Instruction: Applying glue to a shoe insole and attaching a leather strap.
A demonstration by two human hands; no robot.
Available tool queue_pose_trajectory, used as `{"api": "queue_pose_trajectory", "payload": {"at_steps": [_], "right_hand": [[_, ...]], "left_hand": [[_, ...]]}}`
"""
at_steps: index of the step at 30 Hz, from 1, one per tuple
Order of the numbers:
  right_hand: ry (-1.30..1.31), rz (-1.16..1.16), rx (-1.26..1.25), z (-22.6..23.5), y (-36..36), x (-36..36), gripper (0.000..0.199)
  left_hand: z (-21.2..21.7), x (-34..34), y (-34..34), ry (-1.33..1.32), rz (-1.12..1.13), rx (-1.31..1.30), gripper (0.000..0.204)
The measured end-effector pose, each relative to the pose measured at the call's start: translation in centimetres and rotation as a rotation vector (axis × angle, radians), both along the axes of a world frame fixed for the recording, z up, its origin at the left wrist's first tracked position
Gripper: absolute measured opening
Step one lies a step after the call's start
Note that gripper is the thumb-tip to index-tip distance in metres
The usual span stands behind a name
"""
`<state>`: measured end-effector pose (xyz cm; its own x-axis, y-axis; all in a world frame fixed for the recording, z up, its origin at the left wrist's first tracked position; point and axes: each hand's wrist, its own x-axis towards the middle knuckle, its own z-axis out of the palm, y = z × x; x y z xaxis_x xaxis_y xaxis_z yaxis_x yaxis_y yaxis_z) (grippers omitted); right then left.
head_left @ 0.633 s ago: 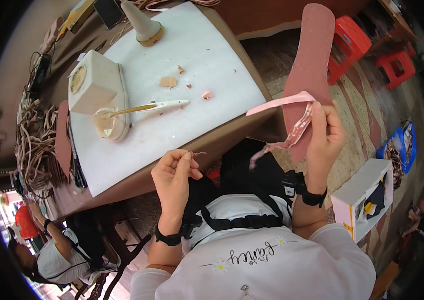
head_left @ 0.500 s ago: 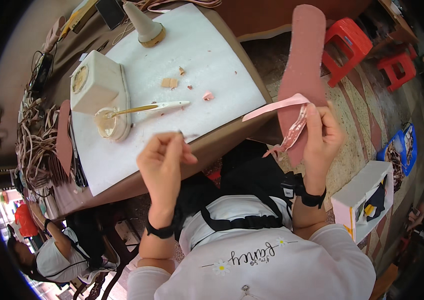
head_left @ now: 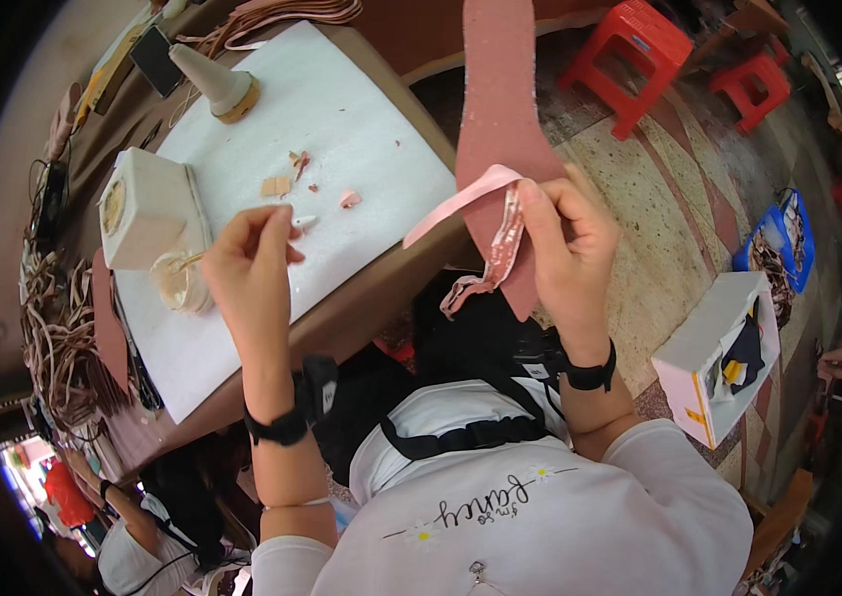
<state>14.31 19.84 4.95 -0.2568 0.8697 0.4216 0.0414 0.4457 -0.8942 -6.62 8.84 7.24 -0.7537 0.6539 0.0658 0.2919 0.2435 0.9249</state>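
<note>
My right hand [head_left: 575,238] pinches a folded pink strap [head_left: 468,194] whose inner side carries whitish, glue-like smears. Against the strap stands a long, dusty-pink sole-shaped piece [head_left: 500,99], reaching away from me past the table edge; the fingers hide where the two meet. My left hand [head_left: 254,258] is closed in a pinch above the white board [head_left: 341,109]. Whatever its fingertips hold, if anything, is hidden. Past those fingers shows the pale end of a brush [head_left: 306,221]; its other end rests in a small jar of cream-coloured paste [head_left: 180,288].
A white box-shaped block [head_left: 148,214], a grey cone [head_left: 217,87] and small scraps [head_left: 277,186] sit on the board. Leather strips [head_left: 63,308] heap at the left. Red stools [head_left: 629,60], a white box [head_left: 709,358] and a blue bag [head_left: 788,238] stand on the floor. Another person [head_left: 143,546] sits lower left.
The view has shifted, so the table and floor things sit differently. My left hand has moved up over the brush. My right hand keeps its pinch on the strap, with the sole-shaped piece moving along.
</note>
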Motion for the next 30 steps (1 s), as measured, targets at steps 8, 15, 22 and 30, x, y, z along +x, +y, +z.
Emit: {"api": "queue_pose_trajectory", "payload": {"at_steps": [8, 15, 22, 30], "right_hand": [[0.063, 0.009, -0.020, 0.1, -0.5, -1.2, 0.018], [0.022, 0.009, 0.018, 0.2, -0.9, -1.5, 0.018], [0.059, -0.123, 0.036, -1.3, 0.1, -0.2, 0.018], [0.098, -0.193, -0.039, -1.0, 1.3, 1.2, 0.020]], "left_hand": [[0.2, 8.0, -2.1, 0.031, -0.487, 0.037, 0.034], [-1.1, 9.1, -1.7, -0.208, -0.426, 0.067, 0.012], [-1.6, 8.1, -3.0, -0.474, -0.278, 0.146, 0.002], [-1.2, 7.1, -2.7, -0.395, -0.176, 0.109, 0.003]]}}
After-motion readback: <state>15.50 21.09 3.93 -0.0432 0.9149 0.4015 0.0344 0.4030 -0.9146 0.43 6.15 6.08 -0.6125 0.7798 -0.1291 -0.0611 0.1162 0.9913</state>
